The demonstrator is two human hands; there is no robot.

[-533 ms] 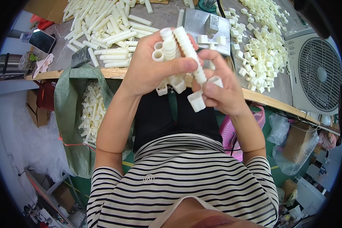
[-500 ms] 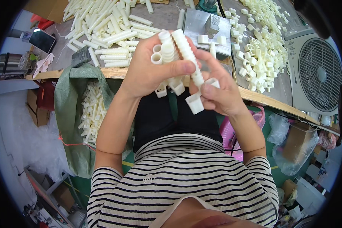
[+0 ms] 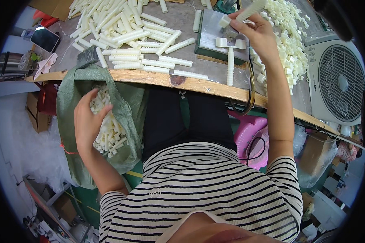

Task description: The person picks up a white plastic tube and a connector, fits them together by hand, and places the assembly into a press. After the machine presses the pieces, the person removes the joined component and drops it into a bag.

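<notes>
My left hand [image 3: 88,121] is over the mouth of a green woven bag [image 3: 127,111], fingers apart and nothing in it. Inside the bag lie many cream plastic tubes with square caps [image 3: 109,135]. At the table's far side my right hand [image 3: 257,34] grips a ribbed tube [image 3: 251,10] that has a square cap [image 3: 225,21] at its lower end. This hand is above a metal plate [image 3: 211,30] and partly hides a small metal block [image 3: 231,32] there. At the plate's front edge, two square caps [image 3: 241,43] flank the top of another ribbed tube [image 3: 230,69].
Loose ribbed tubes [image 3: 127,36] are heaped on the table's left, some near its wooden edge [image 3: 150,77]. Square caps [image 3: 286,52] are piled on the right, beside a grey fan [image 3: 340,81]. A phone [image 3: 44,39] is at far left; a pink basket [image 3: 251,125] stands below.
My hands have parted. The left moved down to the bag and no longer holds the bunch of capped tubes. The right moved up to the metal plate, holding one tube.
</notes>
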